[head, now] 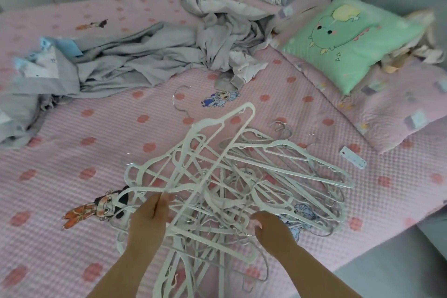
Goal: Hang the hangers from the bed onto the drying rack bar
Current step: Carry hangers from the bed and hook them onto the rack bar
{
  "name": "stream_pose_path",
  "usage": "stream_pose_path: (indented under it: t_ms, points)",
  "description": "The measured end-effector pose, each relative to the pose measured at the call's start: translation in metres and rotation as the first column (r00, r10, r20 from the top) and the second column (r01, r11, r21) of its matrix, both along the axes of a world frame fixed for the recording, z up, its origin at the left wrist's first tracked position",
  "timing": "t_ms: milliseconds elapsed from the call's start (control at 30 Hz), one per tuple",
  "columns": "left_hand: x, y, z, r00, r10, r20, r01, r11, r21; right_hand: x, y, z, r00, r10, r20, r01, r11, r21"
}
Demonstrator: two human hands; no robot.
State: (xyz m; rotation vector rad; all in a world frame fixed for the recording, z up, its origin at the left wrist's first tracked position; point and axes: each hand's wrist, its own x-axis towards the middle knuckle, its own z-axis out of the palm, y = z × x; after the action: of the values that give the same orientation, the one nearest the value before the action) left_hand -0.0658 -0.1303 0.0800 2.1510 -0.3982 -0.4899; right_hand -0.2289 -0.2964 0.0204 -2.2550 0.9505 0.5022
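A tangled heap of white plastic clothes hangers lies on the pink waffle-textured bedspread with darker pink dots, at the near edge of the bed. The left hand has its fingers pinched shut on a thin white bar of the hangers at the heap's left side. One large white triangular hanger stands out on top: its long axis runs diagonally from near the left hand up and away to the right, its far corner pointing toward the middle of the bed. The right hand rests at the heap's right near side with fingers curled down among the hangers; whether they grip one cannot be told. A lone metal wire hook lies just beyond the heap. Farther back lie crumpled grey bedclothes, and to the right a green cartoon-printed pillow. A small white strip lies right of the heap.
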Motion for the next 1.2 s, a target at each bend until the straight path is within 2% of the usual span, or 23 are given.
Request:
stream_pose_path:
  t_ms: [67, 133, 200, 300, 400, 467, 533, 633, 733, 833, 967, 1033, 1100, 1200]
  points:
    - [0.000, 0.001, 0.017, 0.997, -0.074, 0.016, 0.075, 0.996, -0.050, -0.002, -0.004, 0.029, 0.987, -0.114, 0.111, 0.125, 0.988, -0.093]
    - [-0.001, -0.002, 0.036, 0.988, -0.150, 0.035, 0.152, 0.983, -0.099, -0.007, -0.010, 0.062, 0.944, -0.233, 0.232, 0.282, 0.937, -0.207]
    - [-0.005, -0.011, 0.054, 0.966, -0.253, 0.056, 0.258, 0.959, -0.117, -0.018, -0.017, 0.098, 0.867, -0.318, 0.384, 0.442, 0.848, -0.294]
    - [-0.020, -0.030, 0.080, 0.902, -0.422, 0.086, 0.431, 0.888, -0.159, -0.047, -0.026, 0.152, 0.763, -0.327, 0.558, 0.596, 0.691, -0.410]
    - [-0.049, -0.050, 0.106, 0.803, -0.593, 0.066, 0.591, 0.774, -0.228, -0.097, -0.033, 0.200, 0.751, -0.276, 0.599, 0.651, 0.456, -0.607]
    - [-0.074, -0.061, 0.123, 0.719, -0.694, 0.036, 0.674, 0.684, -0.279, -0.143, -0.032, 0.223, 0.819, -0.248, 0.517, 0.571, 0.285, -0.770]
    - [-0.101, -0.069, 0.139, 0.643, -0.766, 0.031, 0.734, 0.603, -0.313, -0.196, -0.027, 0.241, 0.834, -0.308, 0.458, 0.522, 0.170, -0.836]
    - [-0.148, -0.079, 0.159, 0.516, -0.856, 0.031, 0.812, 0.477, -0.335, -0.272, -0.008, 0.268, 0.816, -0.375, 0.439, 0.502, 0.084, -0.861]
    - [-0.204, -0.084, 0.180, 0.396, -0.915, 0.072, 0.874, 0.352, -0.334, -0.344, 0.028, 0.297, 0.759, -0.435, 0.484, 0.600, 0.182, -0.779]
    - [-0.275, -0.090, 0.205, 0.266, -0.938, 0.224, 0.950, 0.216, -0.228, -0.419, 0.076, 0.320, 0.671, -0.522, 0.527, 0.667, 0.115, -0.736]
    - [-0.411, -0.074, 0.246, -0.031, -0.898, 0.438, 0.999, -0.019, 0.031, -0.516, 0.148, 0.345, 0.614, -0.645, 0.454, 0.645, 0.080, -0.760]
    - [-0.484, -0.053, 0.267, -0.168, -0.838, 0.520, 0.984, -0.109, 0.142, -0.564, 0.186, 0.359, 0.569, -0.695, 0.439, 0.634, 0.031, -0.773]
    - [-0.548, -0.032, 0.286, -0.254, -0.772, 0.583, 0.963, -0.148, 0.223, -0.614, 0.224, 0.370, 0.489, -0.734, 0.471, 0.637, -0.068, -0.768]
    - [-0.625, -0.008, 0.310, -0.328, -0.662, 0.674, 0.937, -0.140, 0.319, -0.685, 0.272, 0.383, 0.381, -0.792, 0.478, 0.628, -0.158, -0.762]
